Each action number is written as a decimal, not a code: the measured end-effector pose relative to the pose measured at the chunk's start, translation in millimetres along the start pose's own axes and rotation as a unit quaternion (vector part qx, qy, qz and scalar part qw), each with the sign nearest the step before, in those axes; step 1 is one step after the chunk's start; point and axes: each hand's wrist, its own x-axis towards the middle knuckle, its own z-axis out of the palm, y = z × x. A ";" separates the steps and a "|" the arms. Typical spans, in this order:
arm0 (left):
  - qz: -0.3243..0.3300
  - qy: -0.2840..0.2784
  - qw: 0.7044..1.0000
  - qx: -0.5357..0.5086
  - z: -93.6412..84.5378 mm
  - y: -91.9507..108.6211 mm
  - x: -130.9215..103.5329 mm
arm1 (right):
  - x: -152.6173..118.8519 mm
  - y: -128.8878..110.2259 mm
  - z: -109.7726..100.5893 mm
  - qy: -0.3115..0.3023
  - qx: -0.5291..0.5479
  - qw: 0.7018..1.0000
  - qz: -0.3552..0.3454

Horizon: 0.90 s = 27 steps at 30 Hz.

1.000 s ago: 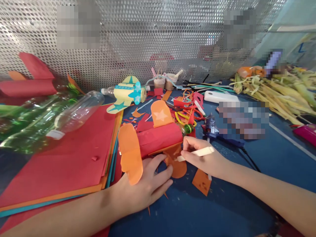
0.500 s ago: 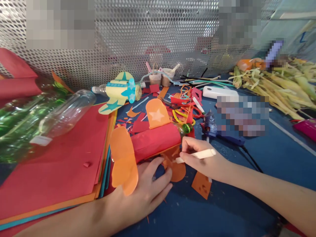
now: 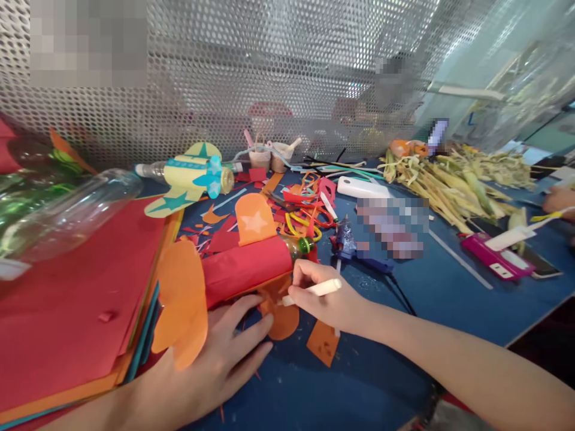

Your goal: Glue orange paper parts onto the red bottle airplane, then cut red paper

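Red-wrapped bottle (image 3: 247, 268): on its side, mid-surface (image 3: 278, 398), green-ringed neck to the right.
Near wing (image 3: 287, 324): orange paper on the bottle's near side, between my left hand (image 3: 233, 341) and my right hand (image 3: 321, 296).
Line at risk: I judge the wing could shift if my left fingers press too lightly; a stray stroke would follow.
Paper at risk: looks thin; leaning hard could crease it or strain its join with the bottle.
Orange tail (image 3: 182, 299): overlaps my left wrist in view, contact unclear; lifting that hand quickly might bend it.
Blue glue gun (image 3: 347, 242): far side of my right hand, cord (image 3: 403, 296) running near my forearm; a wide swing could snag it. Cannot tell if hot.
Left hand: fingers loosely spread, grasping nothing, index fingertip at the wing's left part.
Right hand: fingers curled in a pinch round a white marker (image 3: 324, 288), its tip at the wing; exact contact too small to confirm.
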 end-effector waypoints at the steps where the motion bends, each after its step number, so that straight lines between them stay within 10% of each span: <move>1: -0.001 -0.003 1.000 0.002 -0.4 -0.1 0.4 | 0.2 -0.1 0.1 -0.001 -0.001 1.000 0.001; 27: 0.045 0.050 0.998 0.021 -9.5 -1.9 10.8 | 3.0 0.7 1.8 0.013 0.005 1.000 -0.014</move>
